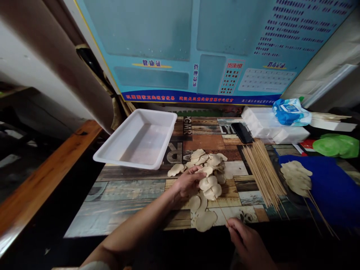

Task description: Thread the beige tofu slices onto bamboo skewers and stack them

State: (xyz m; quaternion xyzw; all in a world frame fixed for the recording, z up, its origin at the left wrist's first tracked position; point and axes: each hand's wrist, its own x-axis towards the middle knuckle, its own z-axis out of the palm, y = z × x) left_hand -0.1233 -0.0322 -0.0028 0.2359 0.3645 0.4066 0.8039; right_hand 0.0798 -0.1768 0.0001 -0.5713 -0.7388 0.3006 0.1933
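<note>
My right hand (244, 235) is closed around the lower end of a thin bamboo skewer (221, 210), which slants up and to the left. Several pale, flat, round slices (211, 188) are threaded on its upper part. At the skewer's upper end, my left hand (186, 183) pinches another pale slice (207, 171); whether the tip has pierced it is hidden. Just behind lies a heap of the same slices (198, 155). A few loose slices (206, 220) lie flat near the table's front edge, below my left hand.
A white plastic tub (165, 144) stands at the back left of the wood-patterned table (123, 202). To the right lie a bundle of bamboo skewers (263, 172), a black phone (242, 132) and filled skewers (296, 176) by a blue sheet (334, 183). Behind them sits a wipes pack (291, 111).
</note>
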